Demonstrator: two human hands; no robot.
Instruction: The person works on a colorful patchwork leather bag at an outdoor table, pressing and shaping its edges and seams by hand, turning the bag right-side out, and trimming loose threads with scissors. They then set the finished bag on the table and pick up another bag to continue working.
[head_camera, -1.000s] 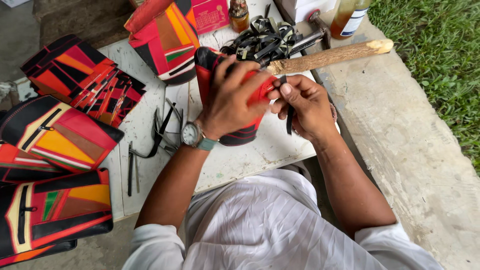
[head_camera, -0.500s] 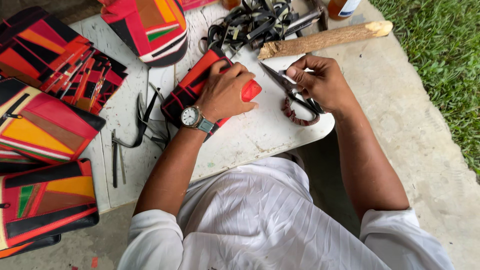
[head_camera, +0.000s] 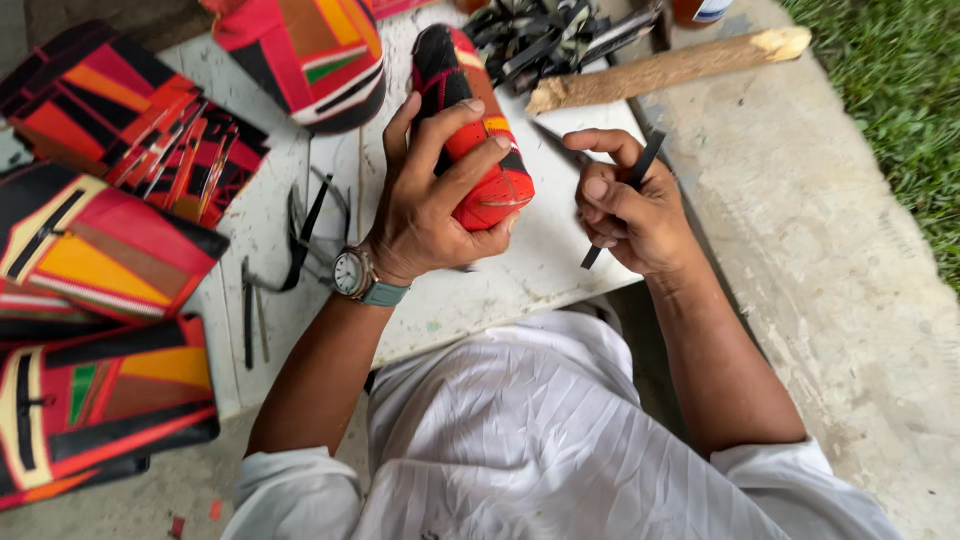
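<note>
Red, black and orange patchwork leather, rolled into a rounded sleeve-like piece (head_camera: 470, 130), stands tilted over the near middle of the white painted worktop (head_camera: 500, 290). The left hand (head_camera: 435, 200) wraps it from the side, fingers curled snugly round the lower red end and thumb pressed on the far side; a round steel wristwatch on a teal strap (head_camera: 352, 274) sits on that wrist. Just beside it, toward the worktop's right edge, the right hand (head_camera: 630, 205) is closed narrow, thumb and forefinger pinching a thin flat black strip (head_camera: 625, 200) that sticks out above and below the fist.

Beyond the hands, along the far edge, a rough pale wooden stick with a chopped end (head_camera: 665, 68) lies slanted, touching a tangle of black strips and metal tools (head_camera: 545, 38). A domed leather piece in red, orange, green and white (head_camera: 310, 50) rests at the far left of the worktop. Thin black offcuts (head_camera: 300, 235) lie loose on the scuffed white surface near the left wrist. Off the left edge, flat stitched leather panels in red, black and yellow (head_camera: 95, 240) overlap in a stack. Grey concrete (head_camera: 840, 300) flanks the right side, with green grass (head_camera: 890, 110) beyond it.
</note>
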